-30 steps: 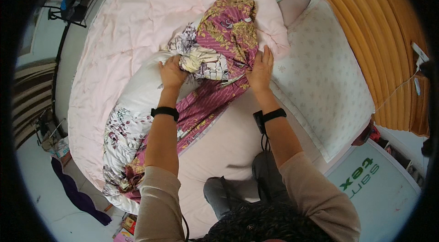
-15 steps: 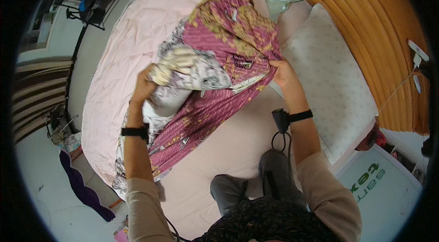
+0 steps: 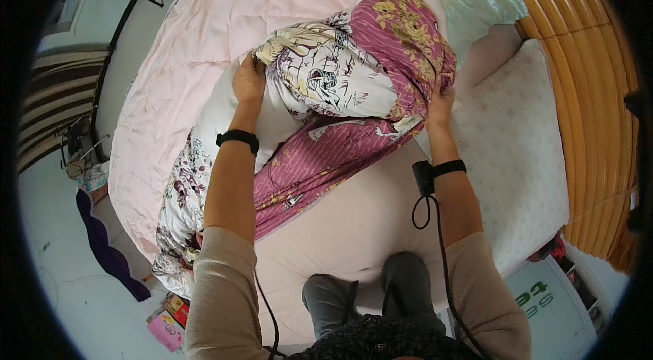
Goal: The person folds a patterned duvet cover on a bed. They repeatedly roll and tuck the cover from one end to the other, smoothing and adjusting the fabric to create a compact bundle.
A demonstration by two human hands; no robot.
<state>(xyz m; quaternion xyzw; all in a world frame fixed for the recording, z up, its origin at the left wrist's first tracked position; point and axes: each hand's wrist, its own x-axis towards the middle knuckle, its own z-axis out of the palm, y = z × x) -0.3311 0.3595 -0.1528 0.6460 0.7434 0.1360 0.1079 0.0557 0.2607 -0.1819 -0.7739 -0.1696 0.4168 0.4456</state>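
Observation:
A rumpled duvet cover (image 3: 401, 27) lies bunched across the bed, deep pink with yellow flowers on one side. Its other face shows as white printed cloth (image 3: 350, 78) folded through the middle. At the upper left of that fold, my left hand (image 3: 249, 80) is closed on the cover's edge. Toward the pillow side, my right hand (image 3: 439, 108) grips the pink edge, its fingertips partly hidden by cloth. Between them the cloth gapes in a dark fold. Plain white padding (image 3: 221, 112) bulges beside my left wrist, and flowered white cloth trails toward the lower left.
Under everything is a round bed with a pale pink quilt (image 3: 170, 47). A pale pillow (image 3: 510, 149) lies on the right, before a curved wooden headboard (image 3: 585, 88). Shiny green cloth (image 3: 490, 0) lies at the upper right. Cords hang from my wrist straps.
My left hand has moved up and to the right, spreading the white printed cloth wider. My right hand has shifted slightly rightward with the pink edge. The view has shifted too.

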